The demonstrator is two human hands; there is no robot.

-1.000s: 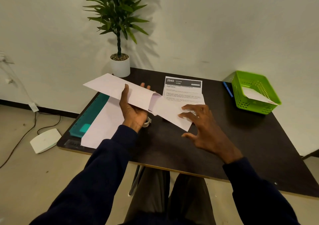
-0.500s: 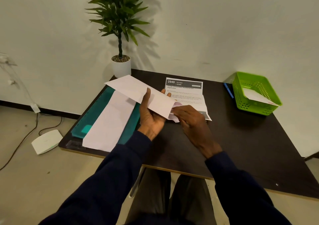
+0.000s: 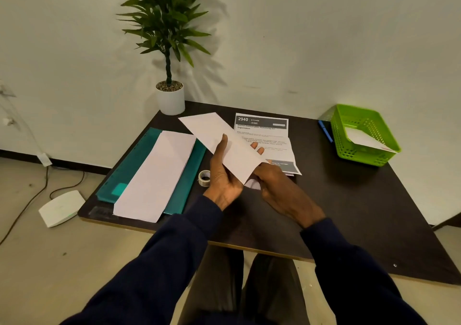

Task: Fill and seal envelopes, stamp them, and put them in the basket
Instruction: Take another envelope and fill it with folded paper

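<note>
Compared with a second ago, both hands have drawn together and the folded sheet, then spread out toward the right, has slid almost wholly into the envelope [image 3: 219, 140]; only a small pale corner of the insert [image 3: 252, 184] shows at the near end. Left hand [image 3: 223, 177]: thumb on top and fingers [image 3: 257, 147] beneath, clamped on the envelope, which is held tilted above the table [image 3: 349, 200] with its far end pointing toward the potted plant [image 3: 167, 50]. Right hand [image 3: 282, 190]: closed at the envelope's open end, where its fingertips are hidden behind the paper, so whether they pinch the insert or merely push it cannot be told. Filling is thus judged nearly complete (sealing and stamping have yet to come). Tape roll [image 3: 204, 178]: on the table just beside the left hand, presumably for sealing. Stack of blank sheets [image 3: 157, 175]: on a teal folder [image 3: 194, 175] at left. Printed sheet [image 3: 262, 127]: flat behind the hands. Green basket [image 3: 364, 135]: at the far right, well apart from the hands, already holding one envelope; a blue pen [image 3: 325, 131] lies beside it.
</note>
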